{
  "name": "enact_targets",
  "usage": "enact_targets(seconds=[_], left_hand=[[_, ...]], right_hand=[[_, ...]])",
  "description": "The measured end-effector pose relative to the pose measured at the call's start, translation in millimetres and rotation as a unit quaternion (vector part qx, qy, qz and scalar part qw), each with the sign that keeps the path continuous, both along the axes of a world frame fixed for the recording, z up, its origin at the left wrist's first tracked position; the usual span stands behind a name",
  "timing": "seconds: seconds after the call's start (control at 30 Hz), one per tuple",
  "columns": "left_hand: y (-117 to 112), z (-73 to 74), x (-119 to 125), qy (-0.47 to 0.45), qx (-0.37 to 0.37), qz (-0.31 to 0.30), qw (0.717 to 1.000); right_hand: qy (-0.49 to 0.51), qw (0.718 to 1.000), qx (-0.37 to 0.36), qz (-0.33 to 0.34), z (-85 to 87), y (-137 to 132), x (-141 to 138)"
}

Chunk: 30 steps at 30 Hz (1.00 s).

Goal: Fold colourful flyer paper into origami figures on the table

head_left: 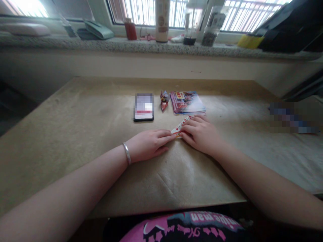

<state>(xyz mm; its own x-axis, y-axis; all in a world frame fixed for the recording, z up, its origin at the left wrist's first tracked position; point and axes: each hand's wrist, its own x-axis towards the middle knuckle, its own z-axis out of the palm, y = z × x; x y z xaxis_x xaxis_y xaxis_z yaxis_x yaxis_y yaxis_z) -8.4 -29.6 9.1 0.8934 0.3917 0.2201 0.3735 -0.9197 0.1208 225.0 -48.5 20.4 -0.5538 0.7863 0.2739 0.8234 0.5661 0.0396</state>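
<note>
Both my hands rest on the brown table, fingertips meeting over a small folded paper printed in red and white. My left hand, a silver bangle on its wrist, lies flat with fingers stretched toward the paper's left end. My right hand covers the paper's right part, fingers curled and pressing it down. Just beyond lies a stack of colourful printed sheets, and left of it a folded paper piece.
A phone lies face up left of the folded piece. The stone windowsill behind holds a red cup, a tall bottle, jars and a yellow object. A blurred item sits at the table's right.
</note>
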Motion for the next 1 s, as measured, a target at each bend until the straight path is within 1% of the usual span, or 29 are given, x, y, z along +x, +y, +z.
enact_targets(seconds=[0.13,0.27,0.37,0.53,0.63,0.73,1.0], left_hand=[[0.0,-2.0,1.3,-0.007,0.027,-0.004,1.0],[-2.5,-2.2,4.2,-0.016,0.053,0.005,0.998],[-3.8,-0.6,5.6,-0.011,0.057,0.011,0.998],[-3.7,0.8,4.8,0.003,0.066,0.018,0.998],[-4.1,0.3,4.2,0.002,0.078,0.022,0.997],[-4.9,0.4,4.4,0.004,0.079,0.032,0.996],[-5.6,0.6,6.1,0.012,0.083,0.042,0.996]], right_hand=[[-0.018,1.0,-0.008,-0.011,-2.9,2.4,-4.7],[-0.018,1.0,-0.023,-0.003,-5.7,5.3,-5.9],[-0.01,0.999,-0.033,-0.001,-7.9,7.3,-4.7],[0.036,0.998,-0.057,0.006,-12.6,12.8,-1.2],[0.079,0.993,-0.086,-0.004,-15.6,17.7,0.5],[0.098,0.989,-0.108,-0.022,-17.6,21.3,1.2],[0.107,0.988,-0.105,-0.039,-19.9,22.6,1.7]])
